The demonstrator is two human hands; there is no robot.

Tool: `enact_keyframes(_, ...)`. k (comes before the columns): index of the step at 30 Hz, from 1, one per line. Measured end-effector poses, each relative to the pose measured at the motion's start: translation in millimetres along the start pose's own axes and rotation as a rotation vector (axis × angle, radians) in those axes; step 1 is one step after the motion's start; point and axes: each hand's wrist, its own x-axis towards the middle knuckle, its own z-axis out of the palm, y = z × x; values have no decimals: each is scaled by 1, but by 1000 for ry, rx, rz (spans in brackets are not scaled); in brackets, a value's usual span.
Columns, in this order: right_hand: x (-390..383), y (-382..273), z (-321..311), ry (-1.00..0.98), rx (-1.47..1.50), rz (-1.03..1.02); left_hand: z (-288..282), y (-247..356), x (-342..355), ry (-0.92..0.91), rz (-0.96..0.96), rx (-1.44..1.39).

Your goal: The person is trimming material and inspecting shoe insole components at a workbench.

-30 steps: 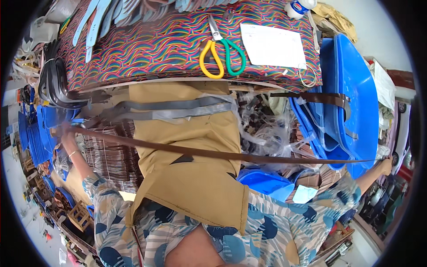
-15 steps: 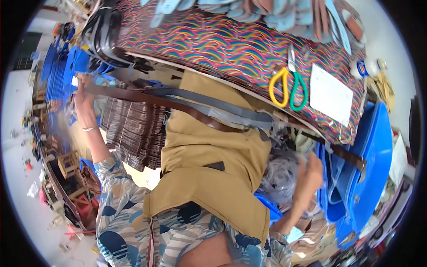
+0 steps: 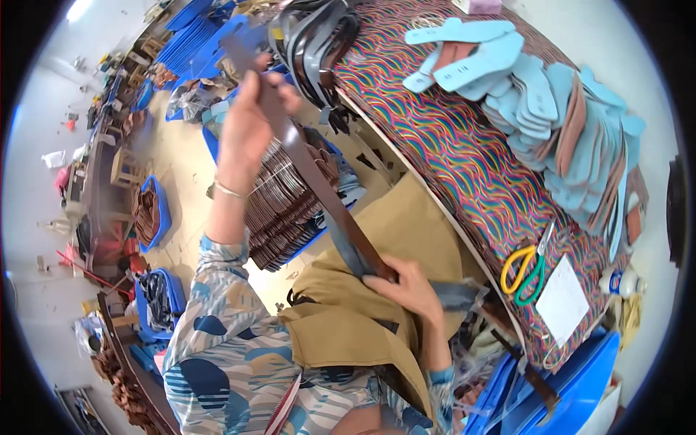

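A long dark brown leather strap (image 3: 322, 185) runs slantwise from upper left down to my lap. My left hand (image 3: 250, 123), raised at the upper left, has its fingers wrapped round the strap's upper part; the end beyond it is blurred. Over the tan apron (image 3: 420, 225), my right hand (image 3: 409, 290) grips the lower part of the same strap. A grey strap (image 3: 453, 296) lies across the apron, passing under that hand. Beside my left forearm stands a tied stack of brown straps (image 3: 286, 206).
A table with a wavy multicoloured cover (image 3: 413, 123) stands at right, bearing light blue insole-shaped pieces (image 3: 536, 109), scissors (image 3: 533, 268) and a white sheet (image 3: 563, 301). Black and grey straps (image 3: 312, 43) hang at its far corner. Blue baskets (image 3: 580, 384) stand lower right.
The view has turned to the left. My right hand, earlier apart from the strap by the blue baskets, now grips it over my lap. The brown strap now slants steeply upward.
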Motion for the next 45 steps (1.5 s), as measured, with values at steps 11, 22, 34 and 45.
enact_keyframes(11,53,-47,3,790,-89,-472,56,-104,-72,-117,-353,214)
enact_keyframes(22,71,-65,-11,830,193,-307,71,-130,-95,-163,-325,359)
enact_keyframes(34,66,-53,-17,884,257,-313,74,-140,-95,-190,-390,331)
enact_keyframes(45,63,-49,-19,882,360,-307,75,-147,-100,-206,-381,389)
